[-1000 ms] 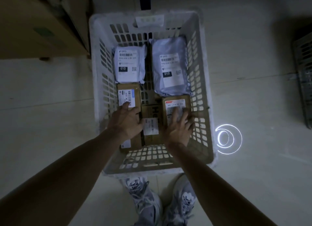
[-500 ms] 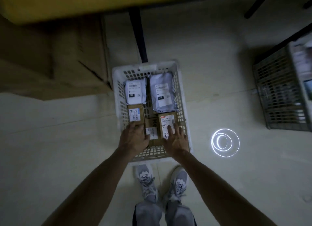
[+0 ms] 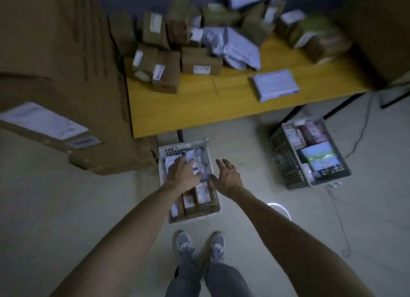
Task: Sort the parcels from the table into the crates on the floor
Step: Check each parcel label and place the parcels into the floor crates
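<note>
Both hands are empty above the white crate (image 3: 184,145), which stands on the floor just in front of the table (image 3: 199,112) and already holds several parcels (image 3: 203,193) laid flat. The left hand (image 3: 183,174) hovers over the crate contents with fingers extended and grasps nothing. The right hand (image 3: 228,178) is released, fingers spread, above the crate's right wall. Judged from this, one placement is complete and the step in hand is the return to the table for the next parcel. Many items remain there: a pile of brown boxes (image 3: 166,74) at the left and rear, crumpled grey mailers (image 3: 235,48) in the middle and one flat grey mailer (image 3: 275,84) lying apart near the front edge. The next move calls for reaching up and forward, selecting one item and reading its label to determine the crate. A second grey crate (image 3: 285,163), partly filled, stands well apart on the right. A large cardboard carton (image 3: 66,74) crowds the left side beside the white crate. A cable (image 3: 339,219) lies on the floor near the grey crate and is a possible trip hazard.
</note>
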